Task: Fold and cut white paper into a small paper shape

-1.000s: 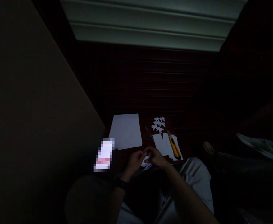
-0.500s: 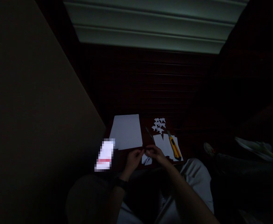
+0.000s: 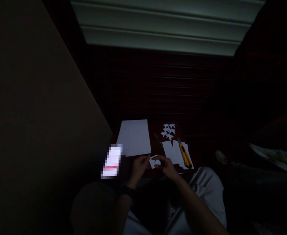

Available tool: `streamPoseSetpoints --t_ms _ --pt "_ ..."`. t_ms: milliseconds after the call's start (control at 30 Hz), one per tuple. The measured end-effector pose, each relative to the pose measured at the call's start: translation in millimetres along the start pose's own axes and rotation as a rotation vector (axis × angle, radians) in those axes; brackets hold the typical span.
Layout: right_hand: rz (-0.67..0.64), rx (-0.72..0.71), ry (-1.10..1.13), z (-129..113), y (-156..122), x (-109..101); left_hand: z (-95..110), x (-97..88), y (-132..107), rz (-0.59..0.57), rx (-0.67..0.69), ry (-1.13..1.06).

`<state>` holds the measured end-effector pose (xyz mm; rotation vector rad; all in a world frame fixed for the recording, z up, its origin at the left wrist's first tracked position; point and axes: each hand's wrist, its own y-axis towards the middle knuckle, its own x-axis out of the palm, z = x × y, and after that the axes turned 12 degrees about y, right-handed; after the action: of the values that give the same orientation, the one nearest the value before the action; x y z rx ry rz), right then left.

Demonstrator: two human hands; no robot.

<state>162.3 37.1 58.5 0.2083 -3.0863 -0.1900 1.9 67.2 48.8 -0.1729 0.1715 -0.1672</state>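
A small piece of white paper point(image 3: 152, 163) is between my two hands, low over the near edge of the dark table. My left hand point(image 3: 139, 167) pinches its left side with thumb and fingers together. From the right, my right hand point(image 3: 168, 166) curls its index finger and thumb around the paper's other side. Small cut paper shapes point(image 3: 168, 131) lie in a cluster farther back. Beside my right hand, a yellow utility knife point(image 3: 184, 152) rests on larger cut sheets of paper point(image 3: 170, 151).
A stack of white paper point(image 3: 134, 137) lies at the left of the table. A lit, pixelated screen point(image 3: 112, 161) is left of my left hand. A thin dark tool point(image 3: 158, 139) lies behind my right hand. Another person's shoe point(image 3: 273, 157) shows at the right.
My right hand's fingers have opened around the paper, and more of its flat face shows between my hands. The knife and cut shapes stay where they lay.
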Motion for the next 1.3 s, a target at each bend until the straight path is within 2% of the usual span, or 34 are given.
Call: streamPoseSetpoints --t_ms 100,367,533,933,1100,1300 --pt "-0.025 0.004 0.011 -2 -1 -1 0 -1.5 0 -0.004 0.012 -0.021" --pt "0.035 0.037 0.002 3 -1 5 -2 0.1 1 0.04 0.028 0.045" --pt "0.025 0.044 -0.021 0 -1 5 -4 -0.4 1 0.027 0.029 0.027" --pt "0.146 0.084 0.06 18 4 9 -11 1.7 4 -0.01 0.03 0.051" --pt "0.127 0.039 0.107 19 3 8 -9 0.6 2 -0.03 0.048 0.047" --pt "0.037 0.04 0.091 14 2 8 -6 -1.2 1 -0.064 0.037 0.077"
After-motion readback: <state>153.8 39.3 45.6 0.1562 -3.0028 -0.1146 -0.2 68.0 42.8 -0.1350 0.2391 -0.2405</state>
